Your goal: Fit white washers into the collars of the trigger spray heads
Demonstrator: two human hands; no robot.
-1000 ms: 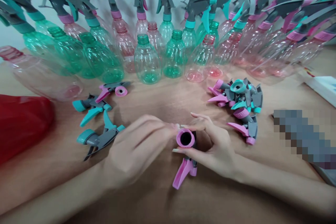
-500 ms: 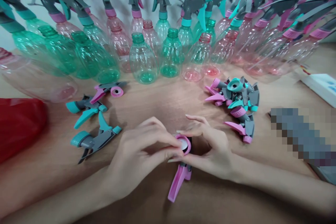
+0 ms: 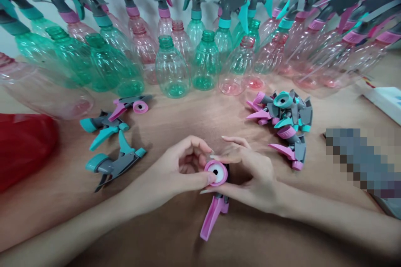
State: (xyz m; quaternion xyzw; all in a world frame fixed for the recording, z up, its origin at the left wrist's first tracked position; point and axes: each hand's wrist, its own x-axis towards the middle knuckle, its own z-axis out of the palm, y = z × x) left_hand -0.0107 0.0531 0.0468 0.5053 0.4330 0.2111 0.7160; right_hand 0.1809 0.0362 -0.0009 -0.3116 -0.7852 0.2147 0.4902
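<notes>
Head view: right hand (image 3: 255, 171) holds pink spray head (image 3: 215, 206) between fingers, near centre; left hand (image 3: 175, 171), fingers part-curled, thumb on white washer (image 3: 221, 170). Off-centre pressing could tilt washer; loose grip, slippage.

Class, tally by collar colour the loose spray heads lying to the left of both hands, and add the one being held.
Pink collar: 2 (the lying pink spray head and the held pink spray head in the right hand)
Teal collar: 2 (the farther teal spray head and the nearer teal spray head)
Total: 4
</notes>
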